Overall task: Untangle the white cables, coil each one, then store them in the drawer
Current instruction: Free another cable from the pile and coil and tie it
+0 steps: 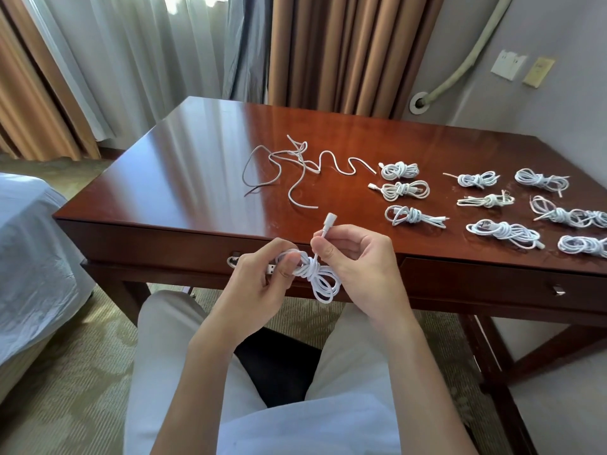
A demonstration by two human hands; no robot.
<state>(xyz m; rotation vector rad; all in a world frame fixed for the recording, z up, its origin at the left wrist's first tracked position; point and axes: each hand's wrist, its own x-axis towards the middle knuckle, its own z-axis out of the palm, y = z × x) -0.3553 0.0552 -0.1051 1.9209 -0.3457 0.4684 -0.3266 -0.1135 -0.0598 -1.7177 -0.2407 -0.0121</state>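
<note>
My left hand (pixel 262 274) grips a white cable (pixel 323 285) wound into a coil, its loops hanging below the desk's front edge. My right hand (pixel 354 257) pinches the same cable's free end, the plug (pixel 328 221) sticking up above my fingers. A loose tangle of white cables (pixel 295 165) lies on the dark wooden desk (pixel 184 159) left of centre. Several coiled white cables (pixel 405 191) sit in rows on the right half. The desk's left drawer (pixel 147 244) is shut, its handle (pixel 234 259) partly behind my left hand.
A second shut drawer with a small handle (pixel 556 289) is at the front right. A bed (pixel 29 257) stands to the left, curtains (pixel 197 44) behind the desk. My legs in light trousers are under the desk's front edge.
</note>
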